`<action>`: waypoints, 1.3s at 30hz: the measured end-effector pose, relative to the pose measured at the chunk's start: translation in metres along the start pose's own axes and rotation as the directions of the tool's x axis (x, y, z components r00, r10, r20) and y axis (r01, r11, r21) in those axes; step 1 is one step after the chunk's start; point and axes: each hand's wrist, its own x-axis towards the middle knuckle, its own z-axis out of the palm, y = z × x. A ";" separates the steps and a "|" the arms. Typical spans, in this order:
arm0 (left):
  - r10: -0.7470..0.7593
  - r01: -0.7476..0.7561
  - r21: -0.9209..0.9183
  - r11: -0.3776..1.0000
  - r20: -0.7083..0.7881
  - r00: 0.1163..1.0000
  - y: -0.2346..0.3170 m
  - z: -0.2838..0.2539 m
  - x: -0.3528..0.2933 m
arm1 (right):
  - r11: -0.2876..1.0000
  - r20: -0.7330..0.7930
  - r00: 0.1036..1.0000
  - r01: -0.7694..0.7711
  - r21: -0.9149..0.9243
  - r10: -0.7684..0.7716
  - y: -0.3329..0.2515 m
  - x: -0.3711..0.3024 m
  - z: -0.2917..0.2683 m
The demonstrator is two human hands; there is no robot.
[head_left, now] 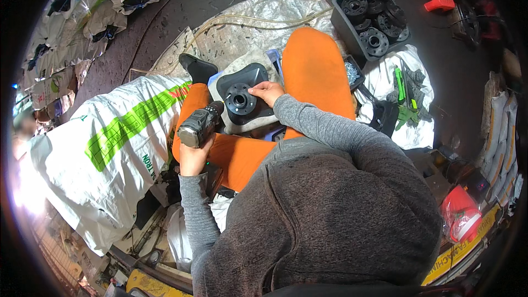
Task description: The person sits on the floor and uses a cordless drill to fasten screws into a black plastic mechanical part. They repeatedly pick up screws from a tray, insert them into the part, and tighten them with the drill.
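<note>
Left of the frame's centre, the left hand (193, 158) grips a power drill (197, 126), its chuck near 1 round black hub (231, 104). The hub sits on a dark plate (256, 73), slightly above centre. The right hand's (268, 93) fingertips meet the hub's rim; whether they pinch something small, I cannot tell.
</note>
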 end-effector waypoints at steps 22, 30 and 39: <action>0.226 -0.296 0.343 0.892 0.230 0.947 0.025 0.002 0.050 | 0.964 0.082 0.996 0.000 -0.265 0.023 -0.002 -0.003 0.001; 0.152 -0.192 0.275 0.942 0.161 0.975 0.004 0.005 0.046 | 0.958 0.124 0.986 0.142 -0.251 -0.114 -0.001 0.004 0.000; 0.200 -0.202 -0.109 0.973 -0.030 0.979 0.025 0.010 -0.043 | 0.982 0.162 0.986 -0.073 0.177 0.044 -0.034 -0.024 -0.027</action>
